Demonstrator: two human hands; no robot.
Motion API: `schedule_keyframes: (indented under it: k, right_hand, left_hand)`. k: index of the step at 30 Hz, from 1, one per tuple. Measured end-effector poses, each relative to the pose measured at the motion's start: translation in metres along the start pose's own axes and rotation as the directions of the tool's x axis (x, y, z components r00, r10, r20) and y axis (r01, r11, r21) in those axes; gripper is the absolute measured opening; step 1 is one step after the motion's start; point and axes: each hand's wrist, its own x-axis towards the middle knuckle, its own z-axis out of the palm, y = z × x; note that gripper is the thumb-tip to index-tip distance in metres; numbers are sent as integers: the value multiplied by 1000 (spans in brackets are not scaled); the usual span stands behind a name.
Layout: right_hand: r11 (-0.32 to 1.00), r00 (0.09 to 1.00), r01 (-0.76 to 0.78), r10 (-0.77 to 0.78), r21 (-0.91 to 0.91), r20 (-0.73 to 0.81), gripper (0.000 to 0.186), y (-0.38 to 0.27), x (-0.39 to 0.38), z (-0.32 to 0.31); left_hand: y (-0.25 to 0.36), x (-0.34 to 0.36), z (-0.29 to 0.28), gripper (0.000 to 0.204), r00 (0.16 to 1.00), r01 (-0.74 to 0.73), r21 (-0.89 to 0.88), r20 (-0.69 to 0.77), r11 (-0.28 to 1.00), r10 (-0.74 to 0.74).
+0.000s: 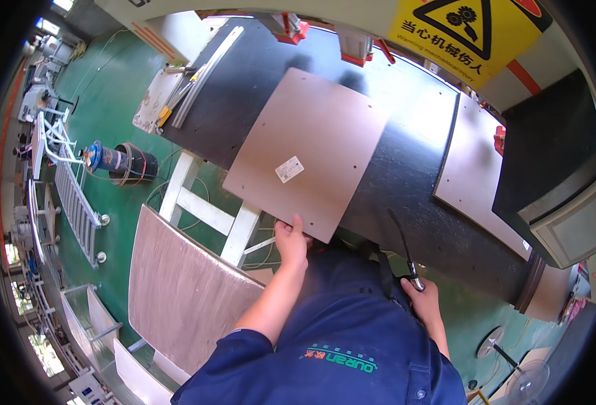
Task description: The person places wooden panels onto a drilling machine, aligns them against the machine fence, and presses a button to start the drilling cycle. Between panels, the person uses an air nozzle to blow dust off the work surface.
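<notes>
A flat pinkish-brown rectangular board (311, 128) lies on the dark worktop, its near edge jutting toward me. It carries several small holes and a white label (290, 169). My left hand (292, 243) grips the board's near left edge, thumb on top and fingers hidden below. Close to my body on the right, my right hand (424, 297) is closed round a slim silver-and-black tool (414, 275). A long thin black nozzle or rod points away from its front, over the worktop's near edge. Much of the tool's handle is hidden in the hand.
Another board (470, 158) lies at the worktop's right, beside a dark machine housing (554, 155). A brownish panel (183, 290) stands at lower left near a white frame (207, 210). A yellow cutter (169, 108) and metal strips (207, 77) lie far left. Red-and-white clamps (356, 50) hang ahead.
</notes>
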Motion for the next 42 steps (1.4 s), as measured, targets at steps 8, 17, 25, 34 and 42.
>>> schedule_keyframes:
  k: [8, 17, 25, 34, 42]
  right_hand:
    - [1000, 1000, -2, 2, 17, -14, 42, 0, 5, 0]
    - [998, 999, 46, -45, 41, -15, 42, -7, 11, 1]
    - [995, 995, 99, -99, 12, -5, 42, -14, 9, 5]
    - [985, 999, 34, -36, 168, 9, 38, -4, 5, 6]
    - [998, 1000, 8, -7, 62, -28, 43, -4, -4, 10]
  left_hand:
    - [103, 19, -6, 41, 798, -549, 692, 601, 469, 47]
    - [131, 80, 2, 100, 616, -766, 622, 782, -165, 90]
    - [105, 80, 43, 90, 825, -392, 908, 419, -151, 379]
    - [94, 111, 90, 82, 711, -575, 818, 520, -36, 473]
    - [107, 201, 105, 94, 647, -624, 779, 561, -64, 517]
